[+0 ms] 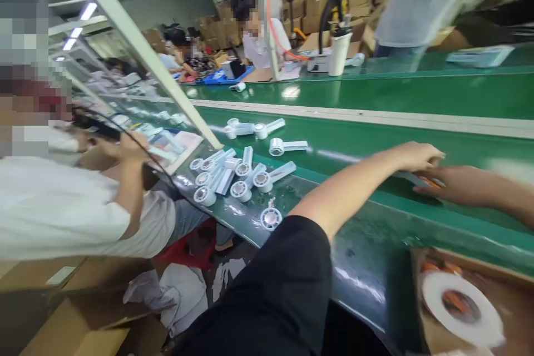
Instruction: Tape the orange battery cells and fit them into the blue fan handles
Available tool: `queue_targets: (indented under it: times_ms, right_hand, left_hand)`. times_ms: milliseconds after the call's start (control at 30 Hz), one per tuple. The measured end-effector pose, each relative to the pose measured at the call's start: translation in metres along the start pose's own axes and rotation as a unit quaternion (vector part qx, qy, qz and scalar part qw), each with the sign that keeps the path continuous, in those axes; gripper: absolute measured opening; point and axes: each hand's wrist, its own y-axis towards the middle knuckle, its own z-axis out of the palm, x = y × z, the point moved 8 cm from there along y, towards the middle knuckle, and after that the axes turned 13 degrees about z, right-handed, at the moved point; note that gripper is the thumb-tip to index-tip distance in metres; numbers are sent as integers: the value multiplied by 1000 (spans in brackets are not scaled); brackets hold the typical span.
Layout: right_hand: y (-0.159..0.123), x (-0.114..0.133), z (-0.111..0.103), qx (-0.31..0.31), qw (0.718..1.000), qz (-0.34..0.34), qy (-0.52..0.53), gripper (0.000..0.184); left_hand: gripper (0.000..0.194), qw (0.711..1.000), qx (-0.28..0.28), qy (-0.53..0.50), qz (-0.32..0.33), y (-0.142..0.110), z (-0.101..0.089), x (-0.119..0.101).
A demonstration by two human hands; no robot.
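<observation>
My left hand (419, 156) reaches across to the right over the green belt, its fingers curled in close to my right hand (463, 184). Between the two lies a light blue plastic piece (406, 177) with something orange on it, gripped by my right hand. Both hands hide most of it, and what my left fingers pinch cannot be made out. Left of my forearm, several light blue handheld fan bodies (241, 190) with round heads and open handles lie in a cluster on the dark table ledge (354, 267). A single round fan head (271, 218) sits by my sleeve.
More fan bodies (276, 147) rest on the green belt (334, 158). At lower right, a cardboard box (521, 311) holds a white ring-shaped roll (463, 308) and orange items. A slanted metal post (146, 50) rises at left, beside a seated co-worker (75, 206). A white cup (340, 53) stands opposite.
</observation>
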Motion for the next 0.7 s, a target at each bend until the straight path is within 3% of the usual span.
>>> queue_targets:
  times_ms: [33,67,100,167,200,300,367,433,533,633,700]
  right_hand:
    - [-23,13,-8,58,996,-1,-70,20]
    - [-51,26,-29,52,993,-9,-101,10]
    - [-82,39,-55,13,994,-23,-107,12]
    - [-151,55,-94,-26,995,-45,-86,25]
    - [-184,57,-103,-21,996,-38,-77,26]
    - [-267,45,-96,47,994,26,-92,32]
    - [-302,30,-74,97,981,84,-145,38]
    - [-319,16,-50,124,958,134,-223,46]
    - [-316,9,-26,114,927,181,-308,60]
    - [-306,14,-21,88,929,186,-307,53]
    - [-309,24,-23,97,949,143,-263,44]
  left_hand:
    - [35,997,-51,-26,47,-4,-8,-13]
    - [30,992,-99,-37,69,-11,-15,-24]
    - [18,985,-133,-55,93,-18,-19,-34]
    - [21,968,-170,-95,158,-36,-19,-59]
    - [21,954,-174,-122,213,-47,-14,-74]
    - [16,871,-149,-167,436,-100,6,-130]
    - [16,868,-138,-129,460,-126,21,-151]
    - [18,891,-116,-78,432,-134,35,-165]
    - [11,922,-88,-6,378,-125,47,-173]
    - [10,921,-105,23,374,-123,38,-174]
    - [15,912,-150,28,380,-136,23,-171]
